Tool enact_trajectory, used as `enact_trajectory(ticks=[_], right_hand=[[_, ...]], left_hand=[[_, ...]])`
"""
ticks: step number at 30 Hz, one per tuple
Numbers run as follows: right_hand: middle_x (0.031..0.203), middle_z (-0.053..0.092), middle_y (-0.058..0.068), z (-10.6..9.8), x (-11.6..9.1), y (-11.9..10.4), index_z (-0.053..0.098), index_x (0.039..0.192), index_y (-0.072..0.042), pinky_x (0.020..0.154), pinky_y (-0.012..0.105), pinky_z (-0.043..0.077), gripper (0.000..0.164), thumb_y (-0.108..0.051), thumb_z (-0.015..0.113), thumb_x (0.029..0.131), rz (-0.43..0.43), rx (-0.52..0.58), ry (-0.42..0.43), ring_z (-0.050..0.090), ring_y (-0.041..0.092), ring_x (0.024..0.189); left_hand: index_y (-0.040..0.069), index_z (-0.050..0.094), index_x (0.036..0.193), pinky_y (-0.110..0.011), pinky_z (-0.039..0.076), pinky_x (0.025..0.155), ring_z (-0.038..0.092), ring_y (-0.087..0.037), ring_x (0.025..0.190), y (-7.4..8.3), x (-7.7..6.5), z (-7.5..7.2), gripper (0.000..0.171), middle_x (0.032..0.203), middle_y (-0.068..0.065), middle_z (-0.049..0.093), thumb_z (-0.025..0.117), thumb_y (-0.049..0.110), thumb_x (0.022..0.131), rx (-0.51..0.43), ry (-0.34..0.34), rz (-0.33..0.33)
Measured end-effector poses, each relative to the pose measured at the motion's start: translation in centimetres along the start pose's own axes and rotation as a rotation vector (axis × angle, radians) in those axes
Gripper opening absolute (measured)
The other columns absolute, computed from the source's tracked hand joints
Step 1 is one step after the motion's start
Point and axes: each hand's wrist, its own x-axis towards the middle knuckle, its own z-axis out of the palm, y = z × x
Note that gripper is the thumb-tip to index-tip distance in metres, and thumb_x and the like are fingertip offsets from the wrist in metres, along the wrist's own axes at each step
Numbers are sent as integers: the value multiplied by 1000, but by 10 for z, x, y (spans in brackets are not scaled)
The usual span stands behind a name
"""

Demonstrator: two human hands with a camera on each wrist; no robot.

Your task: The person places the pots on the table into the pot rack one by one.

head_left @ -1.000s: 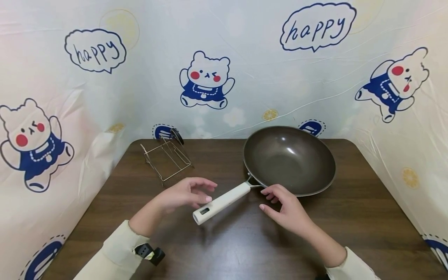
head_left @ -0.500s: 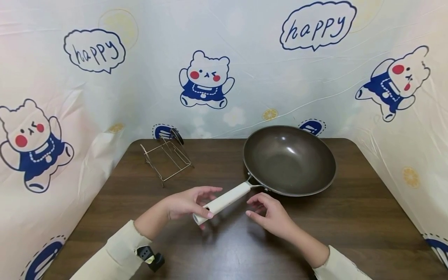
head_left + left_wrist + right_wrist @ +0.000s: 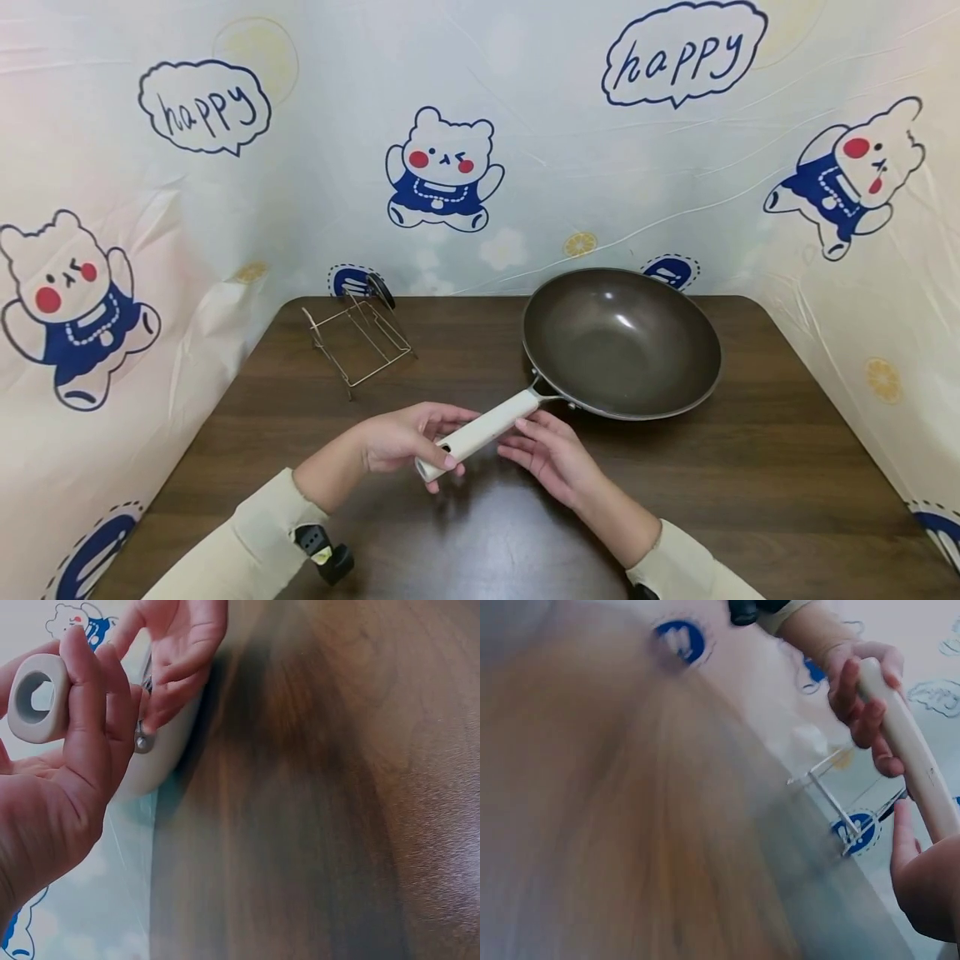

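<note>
A dark brown wok (image 3: pixel 622 342) with a white handle (image 3: pixel 497 423) stands at the back right of the table, its handle pointing toward the front left. My left hand (image 3: pixel 408 440) grips the handle near its free end, thumb over the top and fingers curled beneath. In the left wrist view the hollow end of the handle (image 3: pixel 55 729) shows between thumb and fingers. My right hand (image 3: pixel 555 462) is at the handle's near side, closer to the pan, its fingers loosely bent and fingertips right at the handle. In the right wrist view its thumb (image 3: pixel 904 832) stands beside the handle.
A thin metal wire rack (image 3: pixel 382 369) stands at the back left of the wooden table (image 3: pixel 480 542), with a black rounded piece (image 3: pixel 381 292) at its back. A printed cloth (image 3: pixel 315 192) with bears hangs behind and along both sides.
My left hand has moved onto the handle's end and taken hold of it. My right hand has moved left from beside the pan's rim to the handle. The wok has stayed in place.
</note>
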Motion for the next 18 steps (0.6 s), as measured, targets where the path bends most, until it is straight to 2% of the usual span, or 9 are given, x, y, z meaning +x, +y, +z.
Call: enact_trajectory(ticks=[3, 6, 12, 18], right_hand=[[104, 64, 9, 4, 4, 4, 53, 111, -5, 92, 38, 52, 15, 1, 45, 100, -9, 147, 4, 64, 22, 97], [110, 65, 10, 7, 6, 7, 54, 115, -5, 93, 38, 52, 20, 4, 43, 100, -5, 204, 14, 64, 22, 100], [121, 61, 11, 12, 6, 12, 43, 129, -6, 89, 39, 53, 34, 6, 46, 98, 17, 203, 60, 63, 22, 99], [117, 61, 12, 14, 5, 15, 44, 122, -5, 83, 40, 56, 31, 10, 49, 95, 7, 155, 100, 65, 21, 95]], left_hand=[[-6, 26, 149, -34, 56, 61, 64, -25, 93, -2, 1, -1, 80, 126, -17, 51, 70, -1, 83, -33, -21, -2], [-6, 23, 148, -33, 57, 62, 64, -23, 92, -7, 1, -2, 80, 127, -18, 53, 70, 0, 84, -83, -41, -12], [-8, 27, 142, -31, 57, 63, 64, -18, 89, -19, 1, -5, 71, 124, -14, 57, 70, 3, 86, -140, -103, -12], [0, 33, 132, -29, 55, 61, 62, -17, 86, -31, 4, -5, 61, 119, -9, 57, 71, 2, 85, -158, -141, 19]])
